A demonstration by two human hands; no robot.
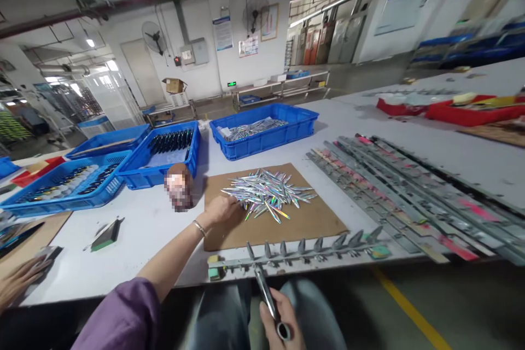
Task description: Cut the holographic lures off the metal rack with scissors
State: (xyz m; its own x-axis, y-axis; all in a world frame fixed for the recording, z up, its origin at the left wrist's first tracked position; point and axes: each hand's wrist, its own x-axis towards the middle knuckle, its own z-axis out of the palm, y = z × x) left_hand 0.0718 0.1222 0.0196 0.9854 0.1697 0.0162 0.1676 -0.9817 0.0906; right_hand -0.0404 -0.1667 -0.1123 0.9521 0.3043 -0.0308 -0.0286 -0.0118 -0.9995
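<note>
Two bare hands of mine show in the head view, set apart from each other. My left hand [221, 210] reaches to the near left edge of the silvery slips [273, 191], a loose heap of slim, pointed, shiny pieces on the brown cardboard [233, 235]. Its fingers are bent and close together at the heap, but I can't tell whether they have hold of a slip. A bracelet [199, 228] circles that wrist, below the purple sleeve [123, 314].

My right hand [283, 314] is lower down, over my lap and well apart from the heap, its fingers closed around a metal tube [265, 291]. The tube slants up and away to the left, its far end at the leftmost of the grey fish-shaped pieces [302, 246]. These stand in a row along the metal strip [287, 267], at the table's near edge, between me and the cardboard.

Many more strips [381, 191] lie side by side to the right on the white table [143, 240]. Beyond the cardboard sits a blue bin [266, 139] holding more shiny pieces. Off to the left, another person's hand [24, 279] is at the table edge, near a green-sided block [105, 236].
</note>
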